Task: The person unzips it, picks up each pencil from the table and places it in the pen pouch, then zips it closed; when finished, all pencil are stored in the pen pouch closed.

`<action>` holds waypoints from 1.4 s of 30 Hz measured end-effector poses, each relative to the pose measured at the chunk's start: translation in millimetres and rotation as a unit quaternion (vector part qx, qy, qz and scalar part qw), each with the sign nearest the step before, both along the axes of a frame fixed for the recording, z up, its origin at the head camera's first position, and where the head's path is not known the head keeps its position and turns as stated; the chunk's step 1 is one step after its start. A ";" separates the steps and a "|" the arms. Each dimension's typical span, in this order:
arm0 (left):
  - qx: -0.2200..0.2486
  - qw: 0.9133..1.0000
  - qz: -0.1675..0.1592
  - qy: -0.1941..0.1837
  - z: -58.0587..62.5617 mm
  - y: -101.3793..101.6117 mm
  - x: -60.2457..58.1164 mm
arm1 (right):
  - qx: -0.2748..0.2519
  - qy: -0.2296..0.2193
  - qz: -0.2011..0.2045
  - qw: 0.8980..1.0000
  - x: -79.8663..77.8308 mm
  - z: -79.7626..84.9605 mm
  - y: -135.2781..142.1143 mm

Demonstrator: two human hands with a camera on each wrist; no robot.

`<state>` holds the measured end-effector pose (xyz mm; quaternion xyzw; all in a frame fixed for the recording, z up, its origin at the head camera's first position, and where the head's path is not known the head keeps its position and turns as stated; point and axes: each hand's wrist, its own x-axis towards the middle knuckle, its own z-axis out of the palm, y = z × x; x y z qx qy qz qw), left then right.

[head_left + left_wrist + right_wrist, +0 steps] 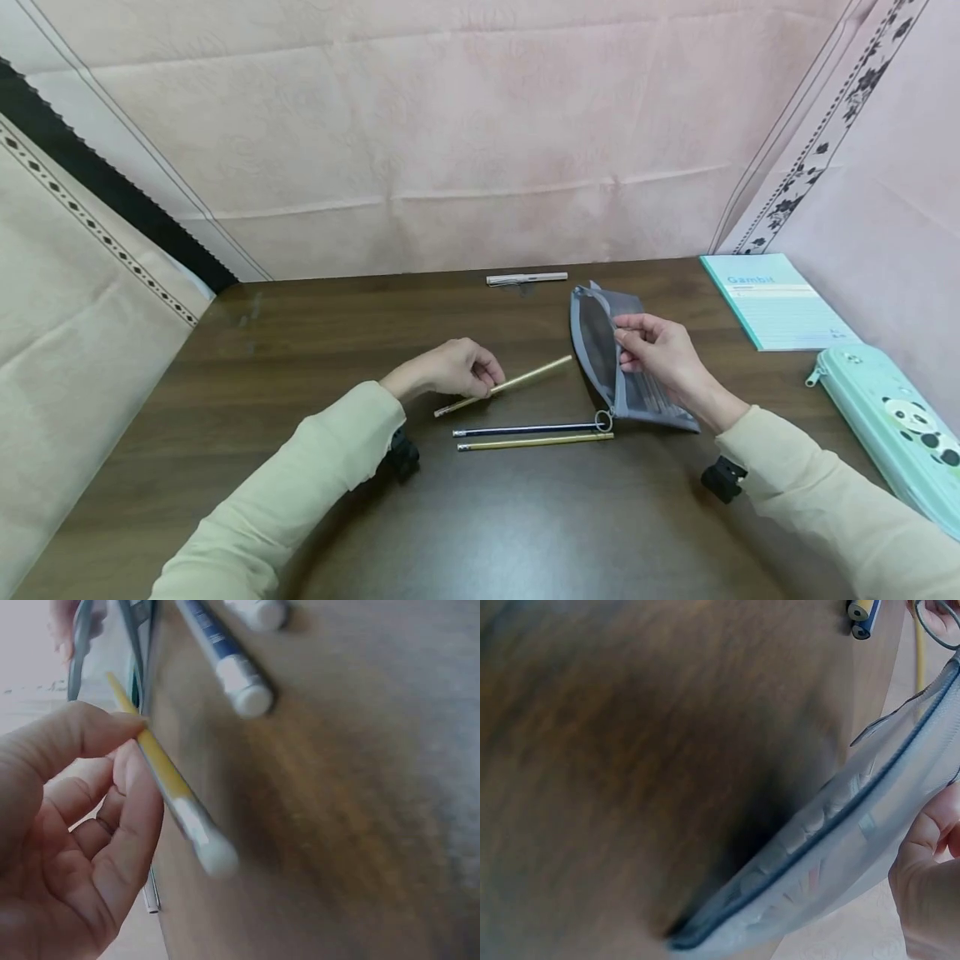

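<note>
Pencil point(532, 373), yellow w/ a white eraser point(217, 856), sits just left of the grey mesh pouch point(647, 398), its far tip pointing at the pouch's open mouth; can't tell if tip touches the rim. L hand point(468, 369) has it pinched btwn thumb & fingers toward the eraser end, i.e. the end away from the pouch. Prob. v. light, stiff & straight; smooth barrel could slip or swivel in such a fingertip hold, so a grip nearer mid-length might steady it, tho the rear hold leaves the pouch-side length free. Not esp. fragile, I'd guess. R hand point(663, 354) is clamped on the pouch's upper edge, thumb against fingers. Pouch looks thin & floppy, so prob. sags w/o support; best held by the zip edge, which seems firmer. Dark blue pencil point(517, 431) & 2nd yellow pencil point(536, 443) lie side by side on the near-left of the pouch, by its zip ring point(596, 421); prob. easy to lift at mid-length, but may roll. Pen point(527, 279) lies beyond the pouch, to its left; notebook point(780, 308) & mint case point(881, 417) are right of it.
</note>
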<state>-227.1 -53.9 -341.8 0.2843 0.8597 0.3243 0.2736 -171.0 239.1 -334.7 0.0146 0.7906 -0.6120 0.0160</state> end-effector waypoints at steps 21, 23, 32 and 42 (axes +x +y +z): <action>0.247 0.907 0.155 -0.305 -8.2 101.5 -4.7 | 0.001 -0.003 0.005 1.000 1.0 -3.7 -2.0; 0.253 0.903 0.165 -0.304 -8.7 108.3 -3.4 | 0.005 -0.005 0.006 1.000 0.9 -2.9 -2.1; 0.279 0.889 0.213 -0.294 -13.6 131.3 0.7 | 0.012 -0.006 0.001 1.000 0.4 -1.3 -1.3; 0.294 0.883 0.231 -0.283 -12.0 139.0 3.8 | 0.002 -0.010 0.001 1.000 1.0 -0.9 -1.2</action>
